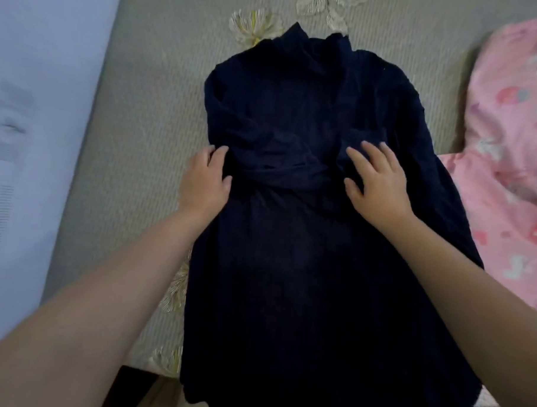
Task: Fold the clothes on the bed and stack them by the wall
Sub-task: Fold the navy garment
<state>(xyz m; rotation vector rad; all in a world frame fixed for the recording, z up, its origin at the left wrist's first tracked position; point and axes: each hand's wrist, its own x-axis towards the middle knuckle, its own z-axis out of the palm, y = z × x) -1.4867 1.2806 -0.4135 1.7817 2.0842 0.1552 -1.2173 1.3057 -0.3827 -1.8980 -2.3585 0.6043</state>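
1 navy garment [304,266] on bed [148,105] | 2 hands: left [205,182], right [377,186] spread flat on it

Dark navy top [305,251], high collar pointing away, spread flat on the bed [148,105], hem hanging over the near edge. Both sleeves folded inward, crossed over the chest in a band. Fabric ribbed, wrinkled round the shoulders. Left hand [205,182] rests at the left edge by the folded sleeve, fingers lightly bent. Right hand [377,183] lies flat on the right chest, fingers spread. Wall [27,131] runs along the bed's left side.
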